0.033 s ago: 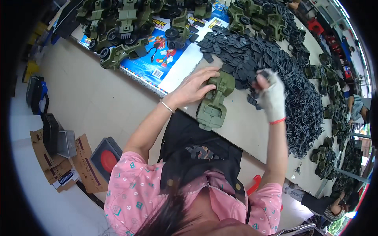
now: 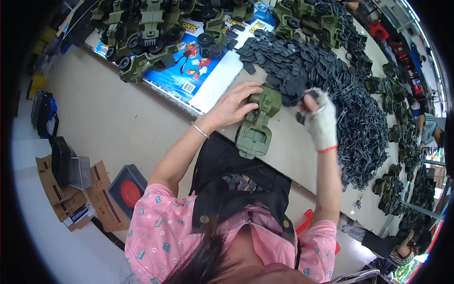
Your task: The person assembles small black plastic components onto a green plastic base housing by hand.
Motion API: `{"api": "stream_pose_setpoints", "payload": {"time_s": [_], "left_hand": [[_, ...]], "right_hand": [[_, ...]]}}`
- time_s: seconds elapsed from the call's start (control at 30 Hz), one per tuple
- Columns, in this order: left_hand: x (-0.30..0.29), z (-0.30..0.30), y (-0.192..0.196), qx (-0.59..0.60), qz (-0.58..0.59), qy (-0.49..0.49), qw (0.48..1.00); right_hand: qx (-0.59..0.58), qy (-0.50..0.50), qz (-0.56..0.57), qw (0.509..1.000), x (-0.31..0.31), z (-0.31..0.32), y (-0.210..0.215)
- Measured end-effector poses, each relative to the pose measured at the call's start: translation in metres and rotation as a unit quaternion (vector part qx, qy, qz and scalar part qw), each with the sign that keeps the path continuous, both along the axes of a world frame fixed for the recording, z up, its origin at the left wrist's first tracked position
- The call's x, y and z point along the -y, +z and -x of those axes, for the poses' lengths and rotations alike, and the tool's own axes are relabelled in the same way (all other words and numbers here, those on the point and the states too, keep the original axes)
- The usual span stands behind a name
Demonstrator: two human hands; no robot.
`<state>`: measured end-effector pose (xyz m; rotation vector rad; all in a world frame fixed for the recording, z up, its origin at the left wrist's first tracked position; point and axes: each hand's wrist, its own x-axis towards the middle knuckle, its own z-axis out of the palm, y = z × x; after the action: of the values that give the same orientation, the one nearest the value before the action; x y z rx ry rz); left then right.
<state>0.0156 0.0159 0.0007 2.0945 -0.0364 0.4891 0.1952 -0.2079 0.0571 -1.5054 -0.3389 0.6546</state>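
Note:
An olive-green toy vehicle body [image 2: 259, 124] lies near the table's front edge. My left hand [image 2: 233, 105] grips its far end, thumb on top and fingers over the far left side. Just to the right, my right hand [image 2: 320, 118], in a whitish glove with bare fingertips, is closed in a pinch. Between its thumb and fingers sits a small black plastic part [image 2: 310, 96]; its exact shape is partly hidden. Behind that hand spreads a heap of flat black plastic parts [image 2: 288, 66].
A heap of thin black linked pieces [image 2: 362, 137] lies at the right. Green toy vehicles [image 2: 151, 28] with black wheels stand on a printed blue sheet [image 2: 189, 78] at the far left. More green vehicles [image 2: 390, 189] sit along the right side. Cardboard boxes [image 2: 106, 199] stand at lower left.
My right hand has shifted slightly left and nearer with the small black part, toward the green vehicle body. My left hand and the vehicle body have hardly moved.

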Motion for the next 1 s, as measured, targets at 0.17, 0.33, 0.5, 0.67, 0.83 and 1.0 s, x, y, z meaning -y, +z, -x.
{"api": "stream_pose_setpoints", "payload": {"time_s": [0.17,0.33,0.5,0.67,0.83,1.0], "left_hand": [[0.013,0.01,-0.007,0.017,0.027,0.021,0.999],[0.013,0.011,-0.008,0.019,0.025,0.024,0.999],[0.011,0.012,-0.01,0.028,0.024,0.028,0.999],[0.009,0.009,-0.014,0.028,0.032,0.023,0.999],[0.007,0.011,-0.024,0.024,0.058,0.032,0.998],[0.016,0.007,-0.019,0.027,0.168,0.055,0.984]], "right_hand": [[-0.009,0.043,-0.081,0.996,-0.007,0.021,-0.062],[0.153,0.102,0.098,0.978,-0.022,0.027,-0.038],[0.2,0.063,0.163,0.964,-0.028,0.04,-0.017],[0.264,0.047,0.203,0.942,-0.032,0.037,-0.021],[0.611,0.058,0.179,0.769,-0.036,0.049,-0.013],[0.709,0.132,0.091,0.687,-0.031,0.037,-0.003]]}}
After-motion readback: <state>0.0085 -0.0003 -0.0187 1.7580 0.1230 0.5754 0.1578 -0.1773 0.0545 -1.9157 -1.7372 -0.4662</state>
